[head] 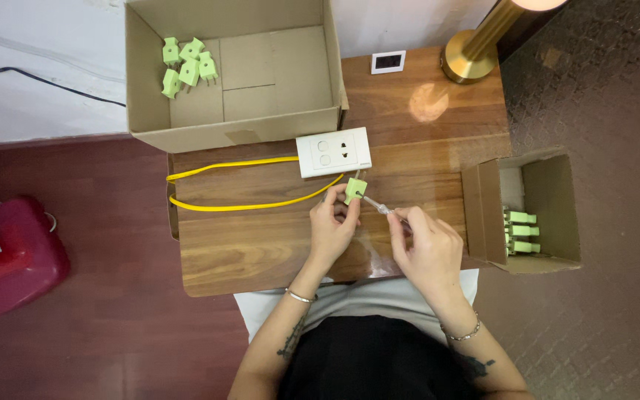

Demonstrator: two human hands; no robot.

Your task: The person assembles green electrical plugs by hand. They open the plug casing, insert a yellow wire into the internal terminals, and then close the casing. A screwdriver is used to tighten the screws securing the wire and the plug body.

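Near the table's front edge [261, 278], left hand [331, 230] pinching a small green plug [355, 190], right hand [427, 248] closed around a thin screwdriver [381, 207] whose tip meets the plug. Bare wood left of the hands, crossed only by a yellow cable [246, 205] running to a white socket plate [333, 152]. Big cardboard box [238, 133] behind: a few green plugs in its corner. Smaller box [550, 263] at right: more plugs stacked.

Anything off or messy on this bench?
Mostly tidy. The plugs in the big box lie jumbled, unlike the neat row in the small box, which overhangs the table edge. Left hand holds a plug; right hand a screwdriver.
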